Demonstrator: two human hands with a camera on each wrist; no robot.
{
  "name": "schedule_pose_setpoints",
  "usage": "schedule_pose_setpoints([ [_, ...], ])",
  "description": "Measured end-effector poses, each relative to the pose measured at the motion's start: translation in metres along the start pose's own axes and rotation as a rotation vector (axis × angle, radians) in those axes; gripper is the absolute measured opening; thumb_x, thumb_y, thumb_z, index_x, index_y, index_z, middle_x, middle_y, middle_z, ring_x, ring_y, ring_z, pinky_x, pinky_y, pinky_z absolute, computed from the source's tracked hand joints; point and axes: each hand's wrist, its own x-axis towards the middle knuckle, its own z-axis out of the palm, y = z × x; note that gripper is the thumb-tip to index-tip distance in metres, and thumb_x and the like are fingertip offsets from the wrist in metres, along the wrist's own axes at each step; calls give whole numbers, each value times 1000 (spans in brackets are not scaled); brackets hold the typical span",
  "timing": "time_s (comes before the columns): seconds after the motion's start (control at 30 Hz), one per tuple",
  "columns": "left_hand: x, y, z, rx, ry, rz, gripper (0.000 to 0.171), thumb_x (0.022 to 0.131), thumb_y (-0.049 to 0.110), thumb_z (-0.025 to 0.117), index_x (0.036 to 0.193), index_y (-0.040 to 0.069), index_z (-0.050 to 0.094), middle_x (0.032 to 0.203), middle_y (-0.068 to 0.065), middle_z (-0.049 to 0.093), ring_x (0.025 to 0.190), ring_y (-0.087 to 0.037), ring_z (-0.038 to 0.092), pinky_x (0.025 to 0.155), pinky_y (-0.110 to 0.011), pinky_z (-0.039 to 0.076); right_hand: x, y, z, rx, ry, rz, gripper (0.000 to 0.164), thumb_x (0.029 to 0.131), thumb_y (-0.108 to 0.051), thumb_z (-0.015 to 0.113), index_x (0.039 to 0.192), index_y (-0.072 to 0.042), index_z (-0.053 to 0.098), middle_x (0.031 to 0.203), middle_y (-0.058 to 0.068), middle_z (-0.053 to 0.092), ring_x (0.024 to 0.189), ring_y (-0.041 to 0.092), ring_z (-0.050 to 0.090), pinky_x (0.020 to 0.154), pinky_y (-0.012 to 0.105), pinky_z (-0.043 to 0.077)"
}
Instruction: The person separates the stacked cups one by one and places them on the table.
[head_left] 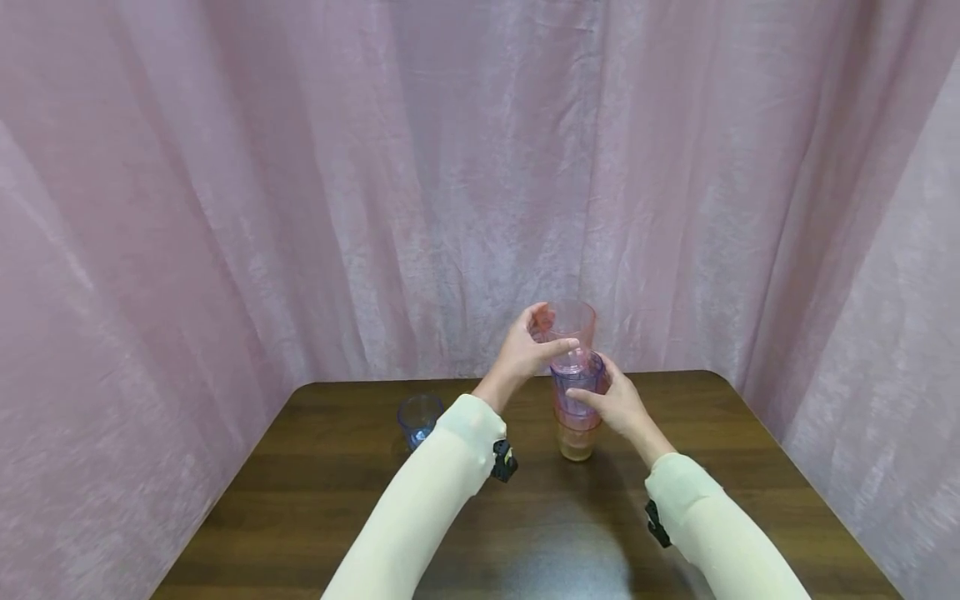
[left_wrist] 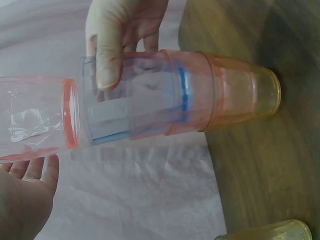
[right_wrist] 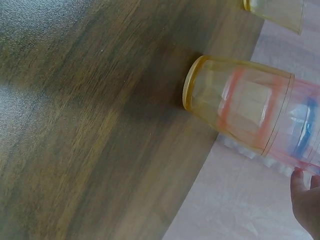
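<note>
Left hand [head_left: 528, 343] is gripping a pink cup [head_left: 573, 321] just above the stack [head_left: 577, 443], and the right hand [head_left: 621, 407] is clasped round the stack's blue top. It's all over a dark wood-grain table [head_left: 322, 492] with rounded back corners, another blue cup [head_left: 417, 415] off left, shimmery pinkish curtains [head_left: 465, 183] behind and both sides.

The left hand [head_left: 527, 347] gripped a transparent pink tumbler [head_left: 583, 322] just over a transparent blue-violet tumbler [head_left: 573, 384], which the right hand [head_left: 621, 406] held. Below that, a pink tumbler [head_left: 565, 416] sat nested in a transparent yellow tumbler [head_left: 576, 445], upright on the brown wood-grain table [head_left: 300, 500]. Another clear blue tumbler [head_left: 420, 412] stood left, partly behind the pale green left sleeve [head_left: 427, 492]. Pink velvety curtains [head_left: 480, 183] hung behind.
</note>
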Motion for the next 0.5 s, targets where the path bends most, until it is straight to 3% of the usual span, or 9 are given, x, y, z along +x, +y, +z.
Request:
schedule_pose_setpoints([
  [0.27, 0, 8, -17, 1, 3, 22, 86, 80, 25, 85, 150, 9, 38, 140, -6, 54, 127, -22, 50, 106, -39, 42, 0, 0, 4, 23, -6, 3, 94, 85, -31, 80, 156, -4, 23, 149, 25, 42, 136, 42, 41, 111, 54, 33],
  [0.5, -1, 13, -41, 22, 17, 18, 86, 82, 28, 83, 151, 8, 35, 140, -9, 52, 126, -23, 51, 105, -40, 43, -1, 0, 4, 10, -8, 23, 98, 84, -31, 81, 156, -3, 22, 152, 24, 38, 138, 41, 37, 113, 52, 30],
])
